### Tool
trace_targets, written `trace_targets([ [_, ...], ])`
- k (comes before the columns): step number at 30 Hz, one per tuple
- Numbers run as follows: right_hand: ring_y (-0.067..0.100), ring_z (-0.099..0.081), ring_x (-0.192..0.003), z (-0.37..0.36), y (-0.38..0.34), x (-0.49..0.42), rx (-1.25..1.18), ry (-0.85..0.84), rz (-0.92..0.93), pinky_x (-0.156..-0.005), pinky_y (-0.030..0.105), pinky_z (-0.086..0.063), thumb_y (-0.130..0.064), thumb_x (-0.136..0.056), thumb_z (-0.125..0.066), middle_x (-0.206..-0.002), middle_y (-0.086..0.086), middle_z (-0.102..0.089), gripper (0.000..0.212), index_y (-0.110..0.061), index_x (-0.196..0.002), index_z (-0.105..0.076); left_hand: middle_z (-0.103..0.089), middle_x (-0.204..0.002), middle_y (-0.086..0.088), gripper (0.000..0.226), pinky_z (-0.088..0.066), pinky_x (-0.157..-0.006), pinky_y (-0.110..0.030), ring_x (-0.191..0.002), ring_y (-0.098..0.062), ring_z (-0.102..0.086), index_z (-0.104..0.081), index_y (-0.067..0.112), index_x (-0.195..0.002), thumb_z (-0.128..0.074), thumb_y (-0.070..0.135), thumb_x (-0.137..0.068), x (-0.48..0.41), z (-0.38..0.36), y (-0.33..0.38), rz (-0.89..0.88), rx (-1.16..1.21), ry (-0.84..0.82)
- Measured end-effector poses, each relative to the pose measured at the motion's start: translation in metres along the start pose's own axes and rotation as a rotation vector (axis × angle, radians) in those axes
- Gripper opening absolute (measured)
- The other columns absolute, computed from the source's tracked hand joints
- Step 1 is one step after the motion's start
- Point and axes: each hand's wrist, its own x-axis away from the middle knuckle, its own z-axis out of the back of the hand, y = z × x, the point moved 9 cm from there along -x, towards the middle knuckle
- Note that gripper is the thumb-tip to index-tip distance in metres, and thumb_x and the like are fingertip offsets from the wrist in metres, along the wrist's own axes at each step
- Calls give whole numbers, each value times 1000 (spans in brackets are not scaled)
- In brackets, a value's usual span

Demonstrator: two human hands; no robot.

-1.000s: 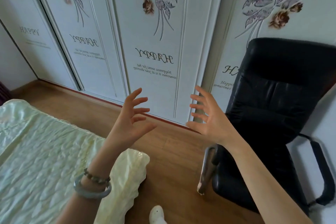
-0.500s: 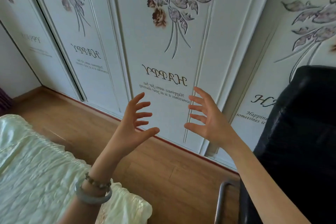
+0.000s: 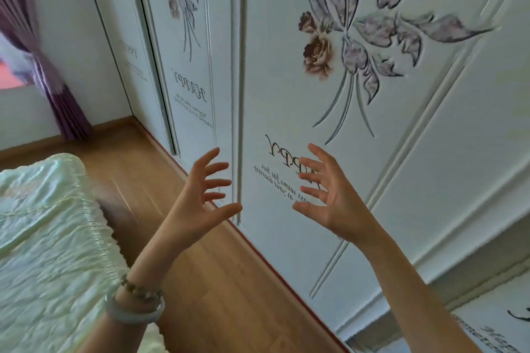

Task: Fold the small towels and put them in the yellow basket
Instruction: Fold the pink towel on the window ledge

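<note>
**A:** Both hands are up in front of the camera. The left hand (image 3: 198, 198) and the right hand (image 3: 329, 198) are raised side by side with the palms turned toward each other, apart and not touching.

**B:** What about the fingers?

**A:** They're spread wide on both hands. The left fingers (image 3: 213, 169) are fanned out and a little bent at the tips, with the thumb pointing across. The right fingers (image 3: 315, 156) mirror them. Neither hand grips or touches anything.

**B:** Where are the small towels and the yellow basket?

**A:** I can't tell from this view.

**B:** What's behind the hands?

**A:** A white wardrobe door (image 3: 286, 94), close up, with raised panel mouldings. There's a flower decal (image 3: 347, 37) high on it. Below that is dark "HAPPY" lettering (image 3: 282, 152), which reads mirrored and is partly covered by the right hand.

**B:** And lower down?

**A:** A wooden floor (image 3: 218, 281) runs along the foot of the doors. On the left is a bed with a pale green, crinkled cover (image 3: 43, 238), its frilled edge just beside the left forearm.

**B:** Is that jewellery?

**A:** Yes, on the left wrist. There's a pale bangle (image 3: 134, 315) with a beaded bracelet (image 3: 140, 289) just above it. In the far left corner a purple curtain (image 3: 57, 89) hangs gathered against the wall.
</note>
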Motion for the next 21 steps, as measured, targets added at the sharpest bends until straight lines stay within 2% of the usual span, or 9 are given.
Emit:
trace_targets([
  [3, 7, -49, -123, -2, 15, -48, -8, -91, 14, -102, 29, -45, -7, -75, -76, -140, -5, -43, 89, -52, -131, -24, -46, -130, 7, 94, -52, -84, -20, -108, -8, -58, -21, 38, -139, -79, 27, -67, -26, 10, -20, 41, -19, 75],
  [8, 4, -48, -122, -36, 36, -126, -27, -254, 35, -98, 18, -45, -8, -75, -76, -139, -7, -41, 91, -42, -140, -21, -45, -130, 10, 97, -51, -83, -18, -109, -6, -57, -20, 32, -143, -81, 27, -68, -52, 40, -58, 122, -89, 182],
  [11, 3, -49, -119, -70, 38, -175, -24, -335, 78, -94, 13, -45, -6, -75, -76, -135, -9, -41, 91, -43, -137, -20, -46, -129, 11, 97, -52, -83, -19, -108, -5, -57, -21, 30, -143, -78, 28, -65, -67, 69, -79, 168, -112, 263],
  [17, 0, -50, -118, -141, 41, -281, -48, -446, 146, -93, 14, -46, -7, -73, -77, -136, -10, -42, 91, -49, -132, -22, -46, -127, 10, 95, -51, -80, -16, -106, 0, -57, -22, 31, -140, -78, 19, -64, -112, 149, -128, 215, -151, 384],
  [21, 4, -50, -120, -193, 36, -354, -70, -483, 158, -97, 22, -47, -7, -74, -77, -135, -10, -43, 92, -49, -134, -22, -45, -127, 12, 95, -51, -80, -15, -106, 1, -57, -22, 31, -140, -77, 22, -63, -153, 210, -160, 218, -164, 424],
])
